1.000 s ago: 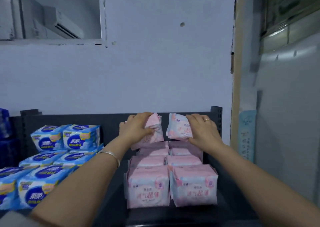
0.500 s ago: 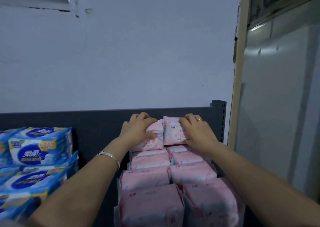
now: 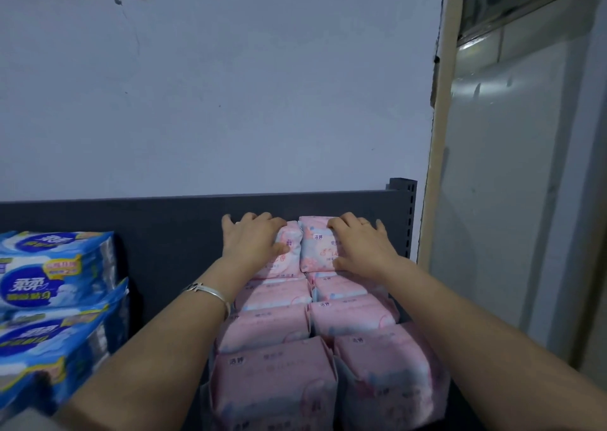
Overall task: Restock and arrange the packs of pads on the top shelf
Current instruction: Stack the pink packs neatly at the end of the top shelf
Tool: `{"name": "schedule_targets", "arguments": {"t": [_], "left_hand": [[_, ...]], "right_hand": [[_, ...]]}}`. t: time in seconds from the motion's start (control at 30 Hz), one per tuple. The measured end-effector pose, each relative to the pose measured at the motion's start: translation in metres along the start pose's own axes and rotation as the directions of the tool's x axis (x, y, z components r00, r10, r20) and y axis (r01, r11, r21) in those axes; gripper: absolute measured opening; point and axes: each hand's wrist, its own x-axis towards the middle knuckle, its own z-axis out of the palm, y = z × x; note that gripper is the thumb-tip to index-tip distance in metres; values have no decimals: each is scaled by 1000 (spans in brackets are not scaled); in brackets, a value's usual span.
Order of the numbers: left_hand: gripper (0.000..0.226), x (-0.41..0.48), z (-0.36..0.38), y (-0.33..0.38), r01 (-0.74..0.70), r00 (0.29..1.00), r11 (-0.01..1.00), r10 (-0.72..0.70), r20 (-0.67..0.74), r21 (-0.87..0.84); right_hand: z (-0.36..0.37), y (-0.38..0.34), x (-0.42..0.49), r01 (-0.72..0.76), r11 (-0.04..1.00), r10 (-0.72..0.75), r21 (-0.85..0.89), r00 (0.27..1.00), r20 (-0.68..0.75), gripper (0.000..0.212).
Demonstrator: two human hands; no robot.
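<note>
Two rows of pink pad packs (image 3: 272, 384) run from front to back on the dark top shelf (image 3: 157, 230). At the back, two more pink packs stand side by side against the shelf's back panel. My left hand (image 3: 253, 240) lies over the left back pack (image 3: 290, 250), fingers spread across its top. My right hand (image 3: 361, 243) rests on the right back pack (image 3: 317, 246), fingers curled over its top edge. The two back packs touch each other.
Blue pad packs (image 3: 49, 283) are stacked at the left of the shelf, with a dark gap between them and the pink rows. A notched shelf upright (image 3: 405, 207) stands at the right end, next to a wooden door frame (image 3: 437, 154). A pale wall rises behind.
Both hands have carried the two pink packs back and down, set them against the back panel, and now lie flatter on top. The camera has moved closer and tilted.
</note>
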Motion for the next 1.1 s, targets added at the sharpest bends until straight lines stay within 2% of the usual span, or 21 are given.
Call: {"name": "schedule_targets", "arguments": {"t": [0.1,0.2,0.33,0.43,0.5,0.63,0.73,0.87,0.97,1.1], "left_hand": [[45,-9,4,4,-7,998,998,10,-55,64],[48,-17,3,4,-5,998,997,10,-63,75],[57,-28,-10,1,52,997,996,-56,-59,-72],[61,-46,-16,-3,158,986,972,-165,-25,-174],[65,-61,-15,-5,230,973,956,-231,18,-183],[71,-82,-15,6,298,954,943,-299,19,-147],[78,-95,-19,15,382,924,905,-368,104,-187],[76,-106,-21,10,534,836,784,-434,336,-317],[69,-108,-21,11,537,812,782,-378,445,-316],[53,-107,-21,19,463,825,850,-309,473,-251]], "right_hand": [[-3,-4,-6,-33,999,33,12,999,14,56],[-10,-3,-12,-45,995,40,93,998,49,62],[-21,6,-23,-62,973,64,221,998,-1,78],[-23,23,-39,-122,921,144,370,989,-32,77],[-18,36,-51,-195,884,204,426,979,24,76],[-5,50,-70,-330,851,238,409,936,261,77],[-1,47,-77,-369,799,193,475,905,378,69],[3,41,-79,-417,681,157,602,886,435,25],[4,35,-76,-397,692,132,603,891,435,33],[4,33,-72,-395,693,102,604,882,460,47]]}}
